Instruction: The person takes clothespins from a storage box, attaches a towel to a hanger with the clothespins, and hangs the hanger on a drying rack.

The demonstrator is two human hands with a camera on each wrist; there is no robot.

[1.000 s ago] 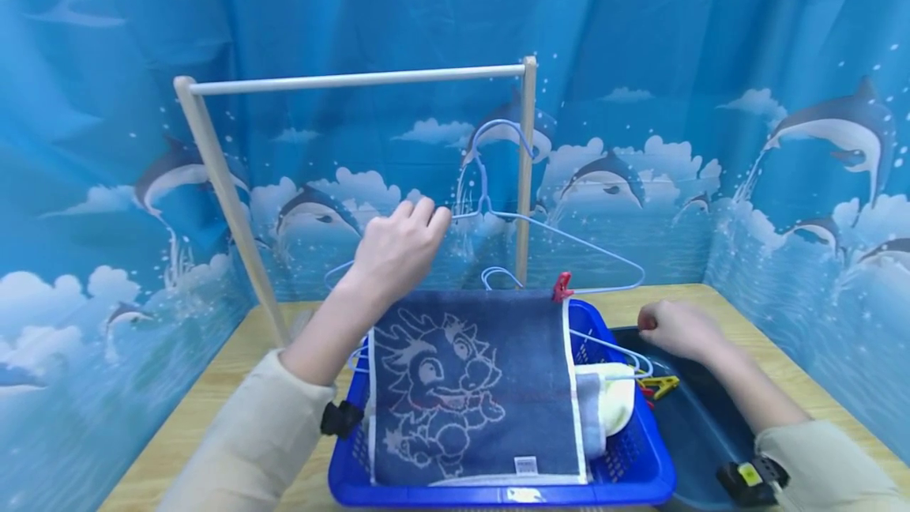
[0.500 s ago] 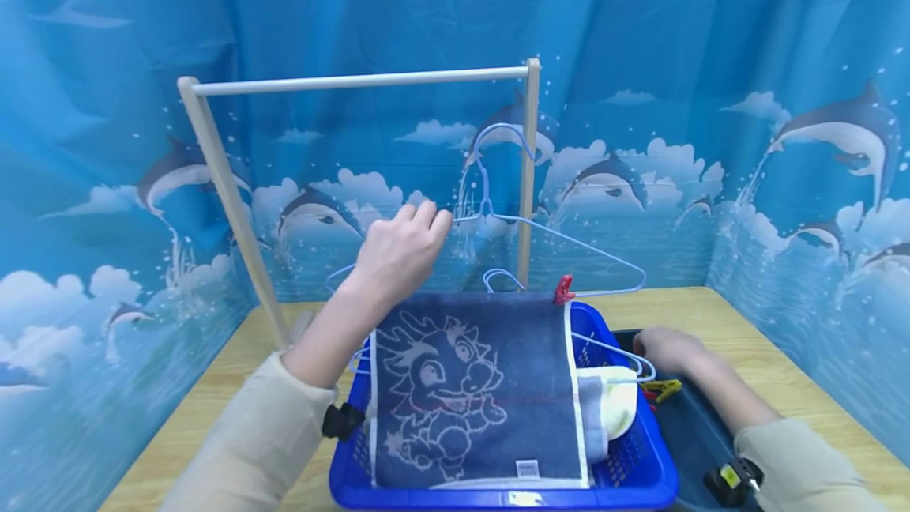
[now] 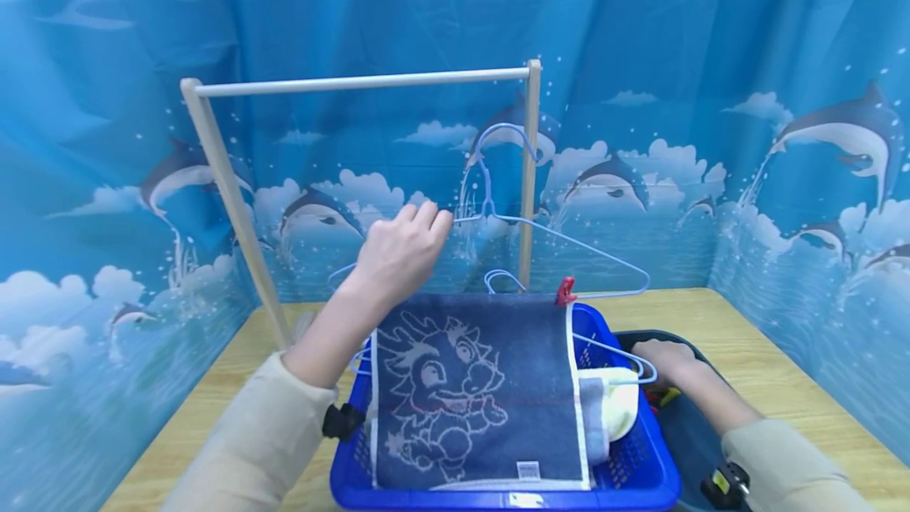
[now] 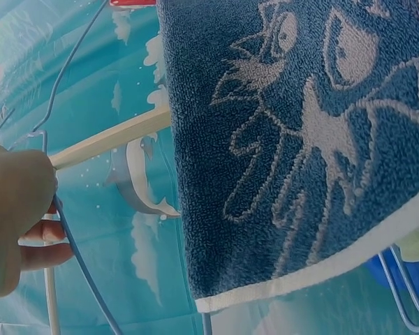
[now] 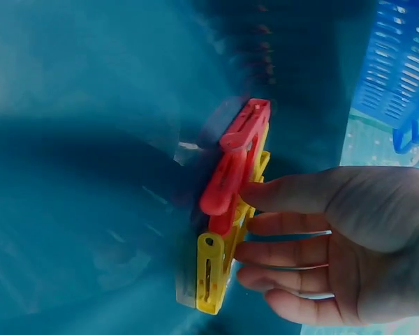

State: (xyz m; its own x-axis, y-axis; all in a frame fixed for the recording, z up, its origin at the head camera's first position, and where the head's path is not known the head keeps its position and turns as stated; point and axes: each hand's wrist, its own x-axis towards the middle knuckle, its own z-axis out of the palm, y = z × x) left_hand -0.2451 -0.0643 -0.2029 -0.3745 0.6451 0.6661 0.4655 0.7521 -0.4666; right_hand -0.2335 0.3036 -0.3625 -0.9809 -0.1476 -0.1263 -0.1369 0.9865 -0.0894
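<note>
My left hand (image 3: pixel 401 251) grips one arm of a light blue wire hanger (image 3: pixel 576 242); in the left wrist view the wire runs between thumb and fingers. A dark blue towel (image 3: pixel 476 385) with a white dragon drawing hangs from the hanger's lower bar. At its right corner a red clothespin (image 3: pixel 565 291) clamps towel to wire, while in the left wrist view the near top corner shows no clip. Down in a dark bin (image 3: pixel 700 433), my right hand (image 5: pixel 321 244) has its loosely extended fingertips right at red clothespins (image 5: pixel 230 174) and yellow clothespins (image 5: pixel 211 272).
Behind the towel stands a blue basket (image 3: pixel 348 472) holding more hangers (image 3: pixel 611 350) and a pale folded cloth (image 3: pixel 617 405). A wooden rack (image 3: pixel 370 81) rises at the back with a bare crossbar. The wooden table (image 3: pixel 789 417) meets a dolphin-print curtain (image 3: pixel 611 22).
My right hand has moved down and slightly left into the dark bin, up to the clothespins. The left hand, hanger and towel stay nearly where they were.
</note>
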